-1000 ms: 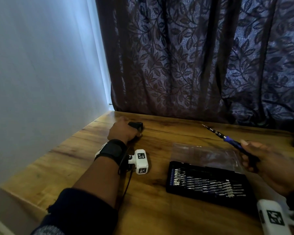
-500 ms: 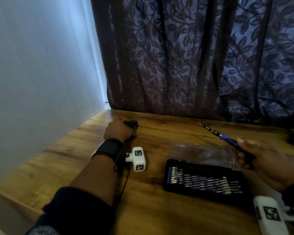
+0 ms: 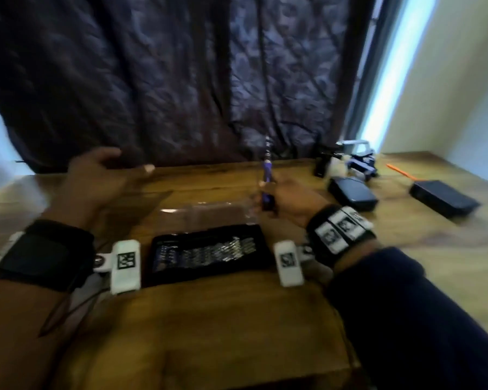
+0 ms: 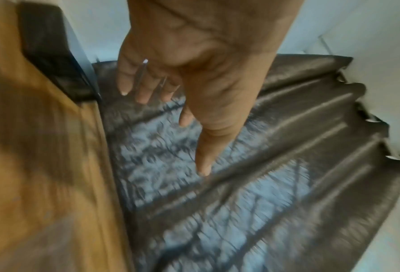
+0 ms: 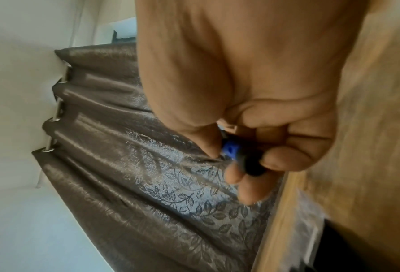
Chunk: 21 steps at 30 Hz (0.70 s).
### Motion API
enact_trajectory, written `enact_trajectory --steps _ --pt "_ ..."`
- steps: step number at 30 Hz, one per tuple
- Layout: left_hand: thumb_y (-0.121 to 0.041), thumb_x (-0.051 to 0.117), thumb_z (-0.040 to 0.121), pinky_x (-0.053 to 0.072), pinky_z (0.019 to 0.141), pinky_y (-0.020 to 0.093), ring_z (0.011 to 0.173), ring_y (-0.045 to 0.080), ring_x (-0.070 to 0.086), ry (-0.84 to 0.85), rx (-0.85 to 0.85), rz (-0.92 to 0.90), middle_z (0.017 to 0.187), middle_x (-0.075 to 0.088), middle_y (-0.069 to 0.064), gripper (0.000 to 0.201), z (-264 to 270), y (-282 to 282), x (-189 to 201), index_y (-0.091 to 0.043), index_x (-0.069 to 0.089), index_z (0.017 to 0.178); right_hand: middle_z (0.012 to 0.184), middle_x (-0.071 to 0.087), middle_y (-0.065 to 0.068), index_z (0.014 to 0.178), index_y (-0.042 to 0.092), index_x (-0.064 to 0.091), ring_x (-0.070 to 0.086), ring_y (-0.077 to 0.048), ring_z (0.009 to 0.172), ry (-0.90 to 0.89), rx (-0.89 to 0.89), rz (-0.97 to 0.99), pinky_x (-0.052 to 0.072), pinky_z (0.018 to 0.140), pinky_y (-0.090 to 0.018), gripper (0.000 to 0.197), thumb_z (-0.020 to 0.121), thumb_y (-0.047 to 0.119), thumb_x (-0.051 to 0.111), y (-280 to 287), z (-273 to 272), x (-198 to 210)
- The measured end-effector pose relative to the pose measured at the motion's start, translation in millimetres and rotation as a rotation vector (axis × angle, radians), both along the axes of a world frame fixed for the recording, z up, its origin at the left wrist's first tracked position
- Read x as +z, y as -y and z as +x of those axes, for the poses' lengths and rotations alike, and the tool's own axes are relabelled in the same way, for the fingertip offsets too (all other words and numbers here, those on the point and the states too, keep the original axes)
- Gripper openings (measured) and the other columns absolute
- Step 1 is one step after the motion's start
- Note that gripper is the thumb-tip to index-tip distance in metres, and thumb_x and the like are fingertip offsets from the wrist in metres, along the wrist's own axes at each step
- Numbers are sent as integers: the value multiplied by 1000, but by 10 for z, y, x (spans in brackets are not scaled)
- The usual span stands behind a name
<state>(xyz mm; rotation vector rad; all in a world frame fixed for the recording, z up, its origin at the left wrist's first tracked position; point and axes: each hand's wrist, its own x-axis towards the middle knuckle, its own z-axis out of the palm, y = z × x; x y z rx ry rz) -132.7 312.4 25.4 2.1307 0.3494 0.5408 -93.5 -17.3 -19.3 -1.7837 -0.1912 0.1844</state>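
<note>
My right hand (image 3: 282, 195) grips a blue-handled precision screwdriver (image 3: 266, 170) and holds it upright, tip up, above the wooden table (image 3: 209, 327). In the right wrist view my fingers (image 5: 278, 158) curl round the screwdriver's blue and black handle (image 5: 231, 149). My left hand (image 3: 119, 161) hovers over the table at the far left with straight fingers and holds nothing; the left wrist view shows its fingers (image 4: 203, 152) spread in front of the curtain. Between the wrists lies an open black bit case (image 3: 206, 253) holding several metal bits, its clear lid (image 3: 206, 212) folded back.
A dark leaf-patterned curtain (image 3: 181, 80) hangs behind the table. At the right lie two black boxes (image 3: 352, 192) (image 3: 443, 198), a small blue-grey device (image 3: 358, 161) and an orange stick (image 3: 399, 171). A black object (image 4: 54, 55) sits near the table's back edge. All views are blurred.
The head view has swung to the right. My left hand has let go of the small black object and lifted with its fingers straight. The screwdriver has turned from slanted to upright.
</note>
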Motion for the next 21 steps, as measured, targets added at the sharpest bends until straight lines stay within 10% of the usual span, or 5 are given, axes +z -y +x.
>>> enact_trajectory --steps 3,8,16,21 --pt "-57 89 68 44 97 25 115 12 60 74 -130 -61 127 65 -3 78 -14 690 157 -23 64 134 60 56 -3 73 19 51 55 -24 59 62 -90 -208 41 58 -31 7 77 13 53 188 14 138" --pt "-64 94 53 62 77 32 97 16 73 26 -417 -297 109 74 -1 76 -2 1748 173 -31 69 116 73 62 -4 73 15 58 58 -21 69 233 -422 -532 38 57 -28 16 83 24 67 759 6 271" --pt "-70 95 36 50 62 26 69 9 61 -47 -641 -463 98 69 1 94 258 2147 -197 -22 71 114 95 64 3 97 25 62 59 -19 92 88 -673 -650 43 78 -28 28 80 37 80 1356 237 92" --pt "-35 85 74 37 47 15 50 -1 47 -55 -652 -510 86 64 4 52 227 2004 -284 -11 70 116 117 65 4 129 26 62 61 -18 103 -8 -682 -713 46 80 -28 58 77 34 87 1477 235 88"
